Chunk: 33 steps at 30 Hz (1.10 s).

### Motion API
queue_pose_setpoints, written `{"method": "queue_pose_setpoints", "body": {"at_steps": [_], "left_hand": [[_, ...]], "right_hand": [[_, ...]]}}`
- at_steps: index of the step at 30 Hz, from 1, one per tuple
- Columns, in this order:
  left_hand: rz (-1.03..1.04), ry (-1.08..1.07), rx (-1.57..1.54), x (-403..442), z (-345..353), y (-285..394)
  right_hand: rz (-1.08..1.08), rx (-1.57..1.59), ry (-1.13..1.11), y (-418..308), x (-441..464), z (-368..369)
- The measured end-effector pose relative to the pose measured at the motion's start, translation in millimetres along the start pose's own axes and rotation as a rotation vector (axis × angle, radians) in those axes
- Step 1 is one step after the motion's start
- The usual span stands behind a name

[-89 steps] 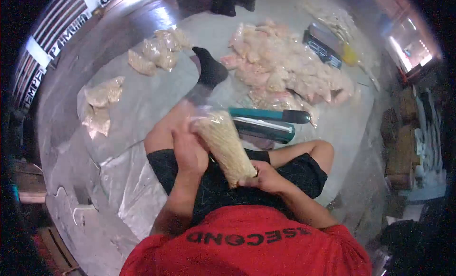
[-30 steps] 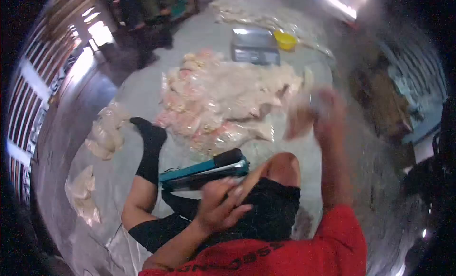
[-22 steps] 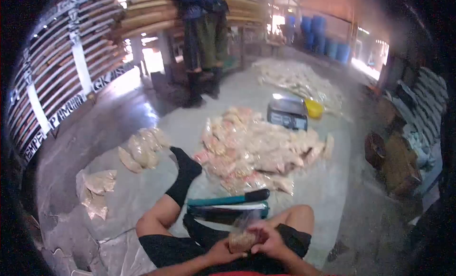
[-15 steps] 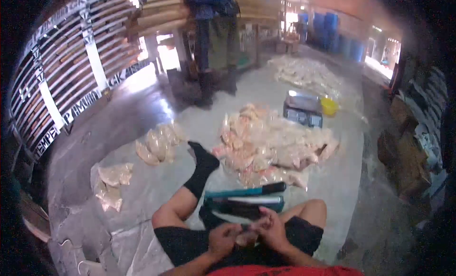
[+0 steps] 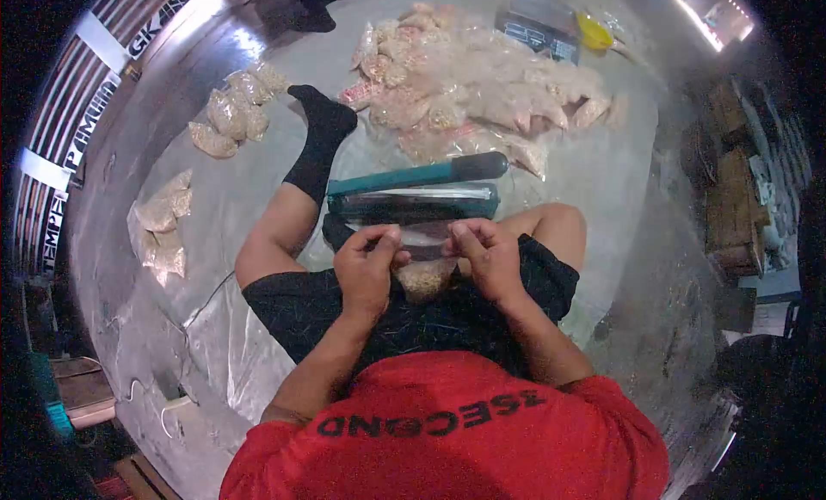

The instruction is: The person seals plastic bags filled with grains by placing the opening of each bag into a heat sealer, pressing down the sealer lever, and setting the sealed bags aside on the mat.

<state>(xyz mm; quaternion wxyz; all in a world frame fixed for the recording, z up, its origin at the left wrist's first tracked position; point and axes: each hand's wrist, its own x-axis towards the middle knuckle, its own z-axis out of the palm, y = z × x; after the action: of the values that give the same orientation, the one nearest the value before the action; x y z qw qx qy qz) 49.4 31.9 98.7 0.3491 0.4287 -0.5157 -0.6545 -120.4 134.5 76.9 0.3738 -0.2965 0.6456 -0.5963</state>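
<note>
A clear plastic bag (image 5: 424,279) with pale grain-like contents at its bottom hangs above my lap. My left hand (image 5: 370,263) pinches one upper corner of its mouth, and my right hand (image 5: 486,257) pinches the other, so the film is stretched between them. Just beyond the hands lies a teal sealer-like device (image 5: 413,203), its long arm (image 5: 417,175) ending in a dark grip and raised off the base. Past it is a large heap of filled clear bags (image 5: 482,83), some with pinkish parts.
Smaller groups of filled bags lie at the left (image 5: 228,117) and lower left (image 5: 165,220). Behind the heap are a digital scale (image 5: 540,37) and a yellow bowl (image 5: 594,33). My socked foot (image 5: 327,117) is beside the heap. Brown boxes (image 5: 731,212) stand at the right.
The view has tilted down, and the standing person is mostly out of it. Both hands have moved apart, spreading the bag's top edge. Earlier, a fuller bag was held, then my right arm reached out right.
</note>
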Motion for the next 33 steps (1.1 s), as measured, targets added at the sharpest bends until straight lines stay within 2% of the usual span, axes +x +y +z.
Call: {"method": "queue_pose_setpoints", "body": {"at_steps": [1, 2, 4, 5, 7, 9, 11, 12, 13, 15, 17, 19, 20, 22, 24, 26, 28, 29, 31, 32, 33], "left_hand": [[0.074, 0.009, 0.126, 3, 2, 8], [0.079, 0.006, 0.125, 8, 4, 12], [0.236, -0.080, 0.136, 10, 2, 15], [0.231, -0.085, 0.140, 13, 1, 17], [0.094, -0.118, 0.140, 19, -2, 21], [0.107, -0.097, 0.128, 26, -4, 10], [0.207, -0.130, -0.094, 24, 2, 3], [0.186, -0.170, 0.052, 17, 2, 4], [0.182, -0.171, 0.052, 12, 1, -2], [0.073, -0.099, 0.179, 8, 2, -13], [0.015, -0.061, 0.091, 14, 6, -14], [-0.183, -0.044, 0.047, 24, 10, -9], [-0.185, -0.040, 0.040, 31, 10, -13], [-0.323, -0.050, -0.163, 51, 10, -33], [-0.307, -0.018, -0.148, 78, 15, -63], [-0.283, 0.006, -0.135, 103, 16, -103], [-0.313, 0.006, -0.290, 125, 16, -137], [-0.314, 0.003, -0.293, 121, 21, -128], [-0.301, 0.028, -0.232, 102, 33, -101], [-0.368, 0.031, -0.358, 104, 33, -113], [-0.378, 0.037, -0.357, 106, 34, -121]], "right_hand": [[-0.008, -0.001, 0.003, -2, 4, 0], [0.004, -0.026, 0.033, -4, 7, 0], [0.038, -0.047, 0.068, -8, 3, 1], [-0.010, -0.030, 0.067, -13, 5, 2], [-0.044, -0.009, 0.066, -11, 8, 2], [-0.025, -0.012, 0.081, 0, 13, 1], [0.014, 0.015, 0.078, 4, 14, -2], [0.044, 0.039, 0.071, 5, 15, -4], [0.048, 0.039, 0.073, 8, 15, -3], [0.076, 0.109, 0.118, 13, 18, -2], [0.056, 0.090, 0.074, 14, 20, -3], [0.032, 0.062, 0.022, 20, 24, -4], [0.072, -0.015, 0.063, 31, 27, -4], [0.110, -0.094, 0.101, 41, 40, -2], [0.249, -0.076, 0.178, 47, 57, 9], [0.228, -0.114, 0.232, 63, 70, 18], [0.190, -0.217, 0.264, 110, 94, 19], [0.190, -0.221, 0.266, 119, 98, 20], [0.189, -0.365, 0.410, 133, 103, 25], [0.200, -0.367, 0.407, 141, 104, 26], [0.233, -0.286, 0.402, 147, 106, 26]]}}
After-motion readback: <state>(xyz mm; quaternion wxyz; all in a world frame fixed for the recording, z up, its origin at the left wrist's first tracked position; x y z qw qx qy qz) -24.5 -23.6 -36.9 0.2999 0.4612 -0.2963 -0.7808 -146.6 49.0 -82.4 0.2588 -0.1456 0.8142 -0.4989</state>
